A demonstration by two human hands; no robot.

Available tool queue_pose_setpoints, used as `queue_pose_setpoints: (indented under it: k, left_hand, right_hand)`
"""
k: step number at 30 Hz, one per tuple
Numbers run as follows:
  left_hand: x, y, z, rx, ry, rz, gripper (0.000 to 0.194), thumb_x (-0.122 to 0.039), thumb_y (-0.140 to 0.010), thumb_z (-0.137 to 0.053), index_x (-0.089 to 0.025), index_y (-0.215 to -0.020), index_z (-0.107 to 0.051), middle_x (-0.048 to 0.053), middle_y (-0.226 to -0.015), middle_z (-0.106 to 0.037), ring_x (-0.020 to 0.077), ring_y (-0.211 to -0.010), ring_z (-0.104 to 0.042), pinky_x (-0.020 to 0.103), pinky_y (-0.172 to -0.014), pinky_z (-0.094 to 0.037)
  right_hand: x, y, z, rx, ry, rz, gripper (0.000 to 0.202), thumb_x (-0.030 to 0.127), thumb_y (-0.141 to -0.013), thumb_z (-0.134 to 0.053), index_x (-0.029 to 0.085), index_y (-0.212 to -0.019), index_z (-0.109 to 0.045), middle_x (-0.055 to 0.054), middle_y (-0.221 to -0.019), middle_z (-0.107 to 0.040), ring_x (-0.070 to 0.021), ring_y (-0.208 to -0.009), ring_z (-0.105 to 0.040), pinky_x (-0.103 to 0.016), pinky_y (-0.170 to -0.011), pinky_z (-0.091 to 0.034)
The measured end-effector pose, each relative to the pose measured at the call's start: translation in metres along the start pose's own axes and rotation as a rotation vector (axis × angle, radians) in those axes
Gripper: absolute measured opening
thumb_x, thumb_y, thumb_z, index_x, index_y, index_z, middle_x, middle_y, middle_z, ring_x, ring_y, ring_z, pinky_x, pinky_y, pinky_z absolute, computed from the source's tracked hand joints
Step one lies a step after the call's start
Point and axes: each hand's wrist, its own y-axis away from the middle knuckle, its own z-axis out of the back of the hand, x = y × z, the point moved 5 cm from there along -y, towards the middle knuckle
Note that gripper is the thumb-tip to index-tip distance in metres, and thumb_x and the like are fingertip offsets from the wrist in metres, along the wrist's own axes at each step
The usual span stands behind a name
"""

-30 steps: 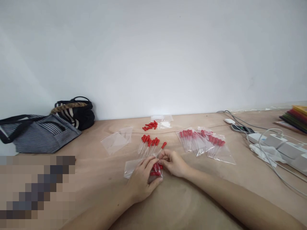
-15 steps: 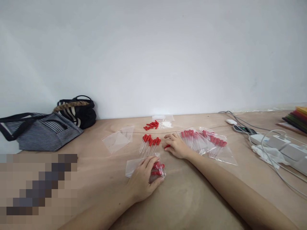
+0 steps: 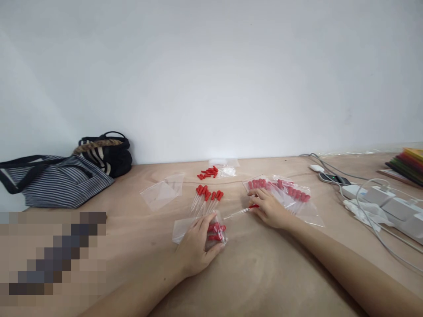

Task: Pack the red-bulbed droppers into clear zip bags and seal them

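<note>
My left hand [image 3: 198, 243] is closed on a clear plastic bag [image 3: 180, 230] that has several red-bulbed droppers [image 3: 216, 228] inside, low on the table. In my right hand [image 3: 267, 207] is a single dropper [image 3: 237, 213], pinched at its red end, its clear tube pointing left toward the bag's opening. Beyond the left hand several loose droppers [image 3: 206, 193] lie in a fan. Filled bags of droppers [image 3: 299, 193] rest just behind and right of my right hand.
Red bulbs [image 3: 208, 172] and clear tubes [image 3: 227, 171] lie near the wall. Flat bags [image 3: 161, 193] are at left. A striped bag [image 3: 66, 185] and black bag [image 3: 120, 158] stand far left. Power strips [image 3: 380, 198], cables and coloured sheets [image 3: 408, 165] occupy the right.
My right hand has moved right and slightly toward me, and the dropper's clear tube now shows between the hands. My left hand has stayed at the bag.
</note>
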Motion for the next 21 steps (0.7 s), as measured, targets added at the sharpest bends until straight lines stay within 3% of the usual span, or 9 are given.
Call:
queue_pose_setpoints:
  k: [8, 13, 21]
  left_hand:
    - [-0.002, 0.000, 0.001, 0.004, -0.009, -0.007, 0.062, -0.029, -0.073, -0.056, -0.024, -0.126, -0.025, 0.009, -0.117, -0.050, 0.0261, -0.103, -0.051, 0.045, -0.087, -0.043]
    - [-0.005, -0.002, -0.003, 0.009, -0.032, -0.029, 0.060, -0.030, -0.074, -0.056, -0.024, -0.125, -0.024, 0.010, -0.119, -0.048, 0.0265, -0.107, -0.048, 0.045, -0.088, -0.041]
    - [-0.015, -0.005, -0.009, -0.027, -0.043, -0.091, 0.055, -0.030, -0.074, -0.054, -0.021, -0.123, -0.029, 0.010, -0.119, -0.048, 0.0266, -0.108, -0.047, 0.045, -0.090, -0.039]
  right_hand:
    - [0.019, -0.013, -0.007, -0.007, -0.039, 0.054, 0.011, 0.021, -0.083, -0.045, 0.017, -0.082, -0.055, -0.011, -0.103, -0.050, -0.0215, -0.092, -0.047, -0.037, -0.078, -0.040]
    - [0.036, -0.023, -0.019, 0.088, -0.094, 0.037, 0.013, 0.023, -0.085, -0.042, 0.017, -0.084, -0.053, -0.007, -0.087, -0.052, -0.0178, -0.079, -0.051, -0.031, -0.068, -0.042]
    - [0.045, -0.022, -0.036, 0.023, -0.646, -0.089, 0.014, 0.017, -0.077, -0.052, 0.017, -0.090, -0.048, -0.004, -0.085, -0.052, -0.0124, -0.070, -0.054, -0.026, -0.064, -0.046]
